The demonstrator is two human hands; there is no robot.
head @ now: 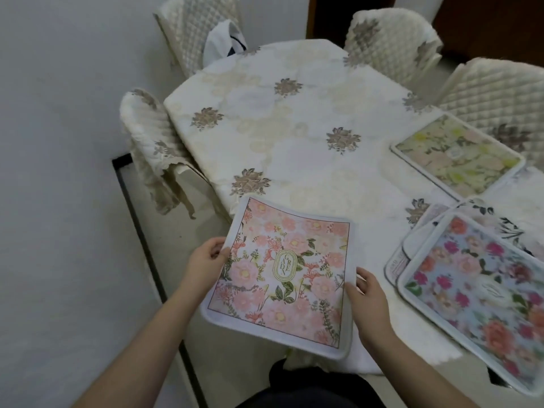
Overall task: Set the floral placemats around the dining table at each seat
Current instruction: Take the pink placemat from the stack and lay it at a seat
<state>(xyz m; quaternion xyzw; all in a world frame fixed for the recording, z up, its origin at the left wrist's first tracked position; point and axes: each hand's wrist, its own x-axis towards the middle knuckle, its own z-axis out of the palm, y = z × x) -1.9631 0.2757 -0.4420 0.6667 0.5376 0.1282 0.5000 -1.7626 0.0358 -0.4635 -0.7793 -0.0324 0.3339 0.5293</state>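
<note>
A pink floral placemat [282, 278] with a "GARDEN" label hangs over the near left corner of the dining table [294, 128]. My left hand [206, 260] pinches its left edge. My right hand [368, 298] holds its right edge, thumb on top. A yellow-green floral placemat [456, 154] lies flat at the right side of the table. A stack of several placemats [477, 293], the top one blue with bright flowers, sits at the near right.
A cream tablecloth with brown flower motifs covers the table. Quilted covered chairs stand at the left [147, 136], far left [194, 28], far right [388, 42] and right [494, 86]. A white bag [223, 39] sits behind the far edge.
</note>
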